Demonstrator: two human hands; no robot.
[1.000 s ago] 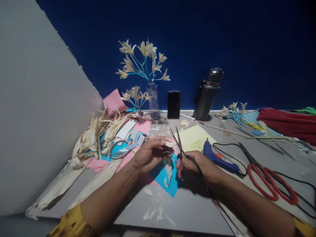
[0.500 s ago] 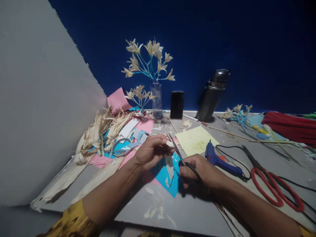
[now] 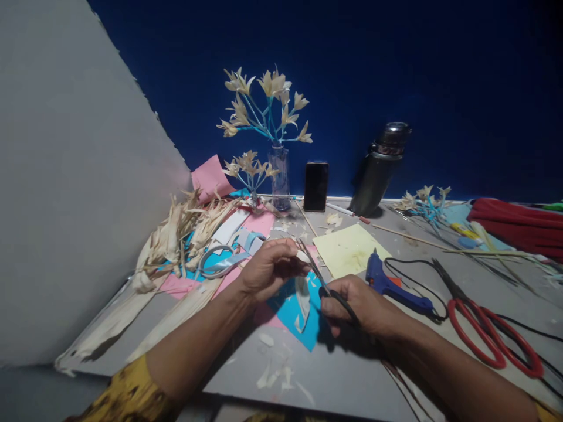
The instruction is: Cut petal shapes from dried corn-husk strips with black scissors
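Observation:
My left hand (image 3: 275, 266) pinches a small pale piece of husk (image 3: 303, 256) between thumb and fingers. In my right hand (image 3: 352, 305) is a pair of black-handled scissors (image 3: 326, 286), its blades pointing up and left beside the husk piece. Whether the blades touch the piece I cannot tell. Below the hands lies a blue paper sheet (image 3: 303, 334) with a strip of pale husk (image 3: 302, 305) on it. Small husk scraps (image 3: 277, 375) are scattered on the table near its front edge.
Dried husks (image 3: 171, 234) and a tape roll (image 3: 215, 262) lie left. Behind stand a flower vase (image 3: 280, 181), a phone (image 3: 315, 187) and a flask (image 3: 380, 170). At right are a blue glue gun (image 3: 396, 293), its cord, and large red-handled scissors (image 3: 475, 328). Yellow paper (image 3: 347, 249) lies mid-table.
The scissors in my right hand have shifted very slightly, staying close to the husk piece. My left hand keeps its pinch in nearly the same place.

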